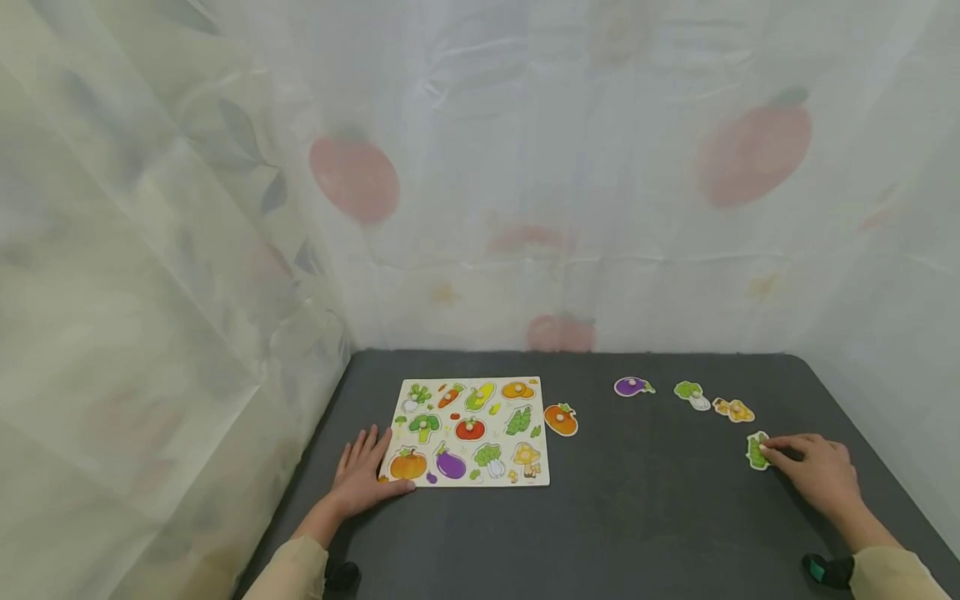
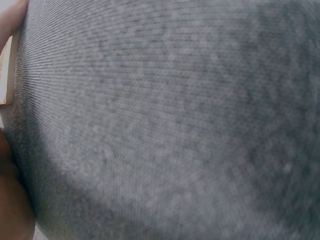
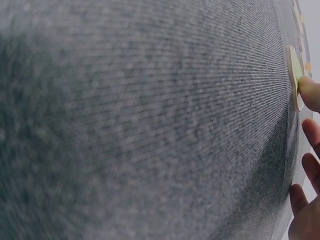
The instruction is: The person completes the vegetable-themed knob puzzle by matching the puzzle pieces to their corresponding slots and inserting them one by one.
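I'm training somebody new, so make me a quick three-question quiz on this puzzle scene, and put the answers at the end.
1. True or false: the left hand rests at the left side of the puzzle board.
2. Of the loose pieces off the board, which lies closest to it?
3. Fill in the colour: the right hand holds a ____ piece by its fingers.

Key:
1. True.
2. The orange piece.
3. Green; it is the green piece.

Head: from above, facing forward and down across table point(image 1: 600, 525)
Left wrist: close over table, shares board point(image 1: 495, 435) with head
Right wrist: close over table, shares green piece point(image 1: 754, 452) with head
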The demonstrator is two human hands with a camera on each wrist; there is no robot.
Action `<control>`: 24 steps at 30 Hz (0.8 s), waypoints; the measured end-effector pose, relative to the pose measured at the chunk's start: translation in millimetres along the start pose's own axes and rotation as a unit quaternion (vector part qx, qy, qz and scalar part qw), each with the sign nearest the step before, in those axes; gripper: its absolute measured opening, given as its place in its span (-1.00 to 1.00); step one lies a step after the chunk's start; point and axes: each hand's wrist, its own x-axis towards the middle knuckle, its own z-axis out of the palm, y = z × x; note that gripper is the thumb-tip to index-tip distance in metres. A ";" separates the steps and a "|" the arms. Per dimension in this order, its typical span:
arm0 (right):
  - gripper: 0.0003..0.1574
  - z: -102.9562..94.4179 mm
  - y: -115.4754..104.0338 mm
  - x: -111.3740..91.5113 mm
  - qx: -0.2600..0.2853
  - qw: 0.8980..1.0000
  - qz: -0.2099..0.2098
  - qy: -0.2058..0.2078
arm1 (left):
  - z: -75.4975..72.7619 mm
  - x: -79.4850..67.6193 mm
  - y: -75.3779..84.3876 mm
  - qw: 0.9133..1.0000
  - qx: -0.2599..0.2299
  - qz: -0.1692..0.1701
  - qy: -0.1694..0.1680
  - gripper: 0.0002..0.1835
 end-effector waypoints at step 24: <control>-0.64 6.0 -25.5 6.1 -0.010 0.999 -0.028 0.041 | 0.4 0.7 -2.6 1.000 -0.001 0.015 0.009 0.32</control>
